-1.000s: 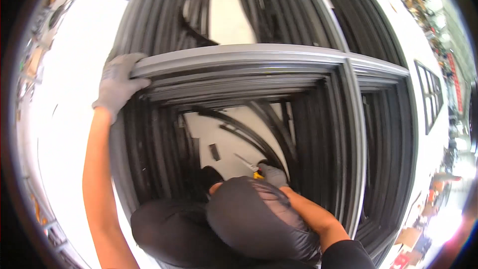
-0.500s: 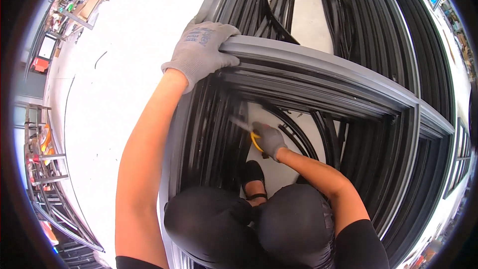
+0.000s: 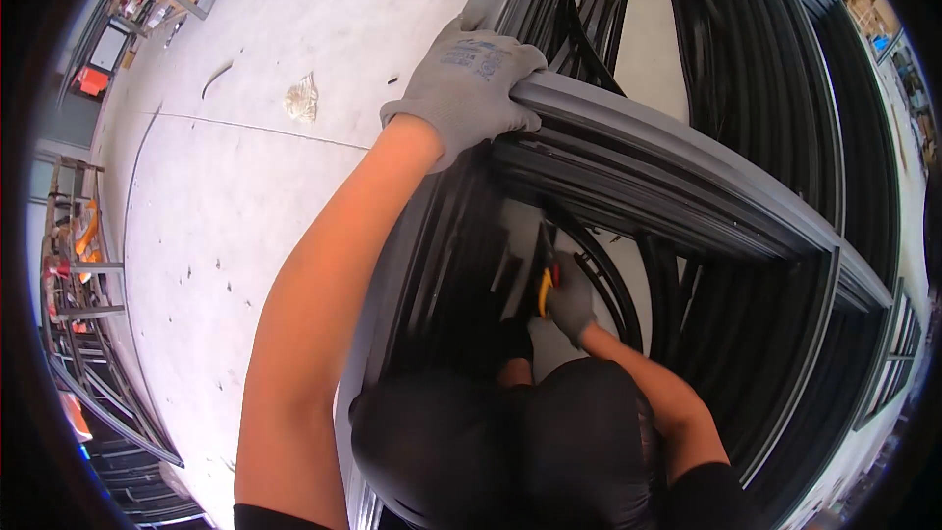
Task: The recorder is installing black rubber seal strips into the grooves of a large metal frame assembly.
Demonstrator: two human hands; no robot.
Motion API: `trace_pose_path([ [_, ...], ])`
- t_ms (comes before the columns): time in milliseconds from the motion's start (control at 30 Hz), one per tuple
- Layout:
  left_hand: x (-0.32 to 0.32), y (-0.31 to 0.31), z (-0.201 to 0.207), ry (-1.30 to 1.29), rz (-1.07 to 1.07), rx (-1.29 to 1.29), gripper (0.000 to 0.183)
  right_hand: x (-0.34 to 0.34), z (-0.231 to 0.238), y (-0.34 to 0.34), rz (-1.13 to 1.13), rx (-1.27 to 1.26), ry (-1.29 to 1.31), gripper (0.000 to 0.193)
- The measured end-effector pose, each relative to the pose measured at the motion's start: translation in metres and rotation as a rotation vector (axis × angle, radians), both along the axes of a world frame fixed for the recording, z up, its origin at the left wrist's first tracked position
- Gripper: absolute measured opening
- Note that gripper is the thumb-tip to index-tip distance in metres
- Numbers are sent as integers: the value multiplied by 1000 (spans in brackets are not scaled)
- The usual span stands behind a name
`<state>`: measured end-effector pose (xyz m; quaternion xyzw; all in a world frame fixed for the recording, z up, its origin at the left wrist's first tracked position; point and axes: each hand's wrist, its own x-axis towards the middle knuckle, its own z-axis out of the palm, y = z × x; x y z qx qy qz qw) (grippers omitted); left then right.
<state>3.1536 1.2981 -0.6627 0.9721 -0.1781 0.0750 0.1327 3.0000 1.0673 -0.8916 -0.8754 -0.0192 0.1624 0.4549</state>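
Note:
My left hand (image 3: 466, 88), in a grey work glove, is closed over the grey metal frame (image 3: 628, 123) where a crossbar meets the outer side rail. Below the crossbar, my right hand (image 3: 572, 296), gloved too, reaches down into the frame's opening. It grips a hand tool with a yellow and red handle (image 3: 547, 292). The tool's narrow dark end points away from me beside the stacked inner rails; blur hides its exact kind. Several frames lie stacked on one another, their dark inner edges showing as parallel ridges.
Loose black strips (image 3: 601, 15) and curved black lengths (image 3: 616, 280) lie on the pale floor inside the openings. A crumpled translucent scrap (image 3: 302, 98) lies on the floor to the left. Metal racks (image 3: 83, 285) stand at the far left. My knees (image 3: 589, 422) are close to the opening.
The view has shifted, so the frame and my hands appear farther right. My right hand has turned the tool from pointing left to pointing away from me. My left hand keeps its hold.

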Motion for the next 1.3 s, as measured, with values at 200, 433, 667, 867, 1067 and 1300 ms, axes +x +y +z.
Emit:
trace_pose_path([
  [200,0,-6,4,60,20,-46,53,-1,130,-92,-78,224,-179,41],
  [433,-18,-19,3,13,115,25,52,47,320,-103,-248,516,-464,36],
  [667,-92,-130,85,447,-540,-1298,51,23,349,-85,-26,392,-402,47],
  [867,-133,-151,109,647,-378,-1455,43,-6,334,-88,-143,373,-294,42],
  [1067,-148,-159,100,795,-318,-1507,33,-32,339,-91,-111,392,-100,38],
  [1300,-148,-120,93,883,-238,-1525,27,-30,347,-132,139,238,-46,44],
])
